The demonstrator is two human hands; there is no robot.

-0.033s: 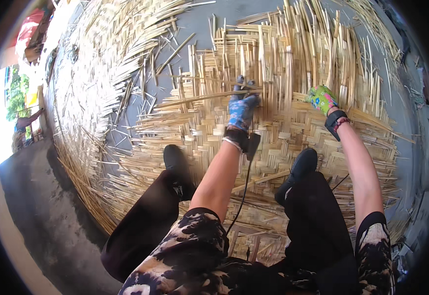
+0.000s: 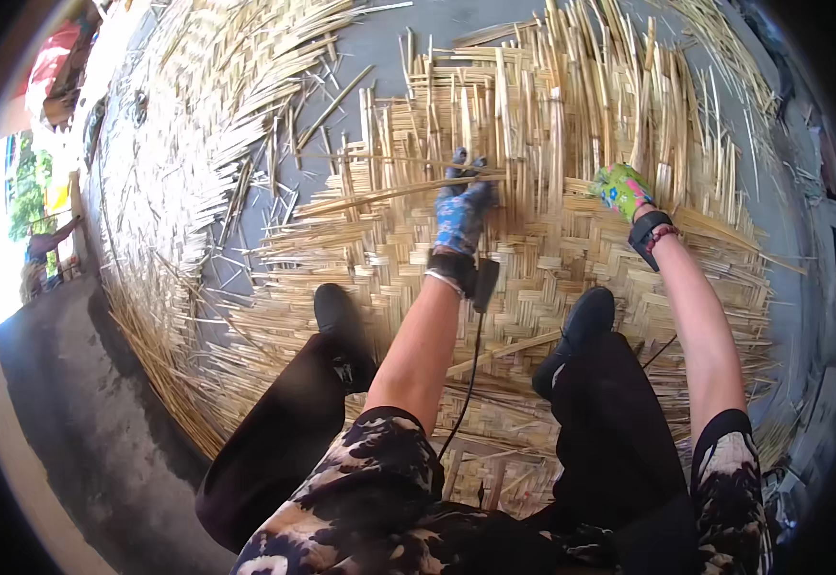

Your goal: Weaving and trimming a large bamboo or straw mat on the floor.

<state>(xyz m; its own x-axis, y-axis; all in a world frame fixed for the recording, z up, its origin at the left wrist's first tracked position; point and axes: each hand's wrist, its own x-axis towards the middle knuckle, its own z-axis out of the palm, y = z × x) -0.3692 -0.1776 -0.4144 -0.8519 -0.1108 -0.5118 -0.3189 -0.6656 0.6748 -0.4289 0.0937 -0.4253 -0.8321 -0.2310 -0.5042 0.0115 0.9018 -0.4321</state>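
Observation:
A partly woven mat of pale split reeds (image 2: 552,259) lies beneath me, with loose upright strips along its far part. My left hand (image 2: 463,201), in a blue patterned glove with dark fingertips, is closed around thin horizontal reed strips (image 2: 389,190) crossing the weave; its fingertips are slightly blurred. To its right, my right hand (image 2: 624,192), in a green flowered glove, has its fingers curled onto the ends of strips at the weave; the fingertips are partly hidden. A dark device with a cord (image 2: 485,286) hangs at my left wrist.
My shoes (image 2: 585,321) rest on the mat. More woven matting (image 2: 178,115) and scattered reed splinters lie on grey ground to the left. A dark concrete strip (image 2: 92,402) runs along the lower left. Another person (image 2: 49,244) is at the bright opening on the far left.
My left hand has shifted slightly left with the horizontal strips. My right hand has moved a little to the left. The view has otherwise barely changed.

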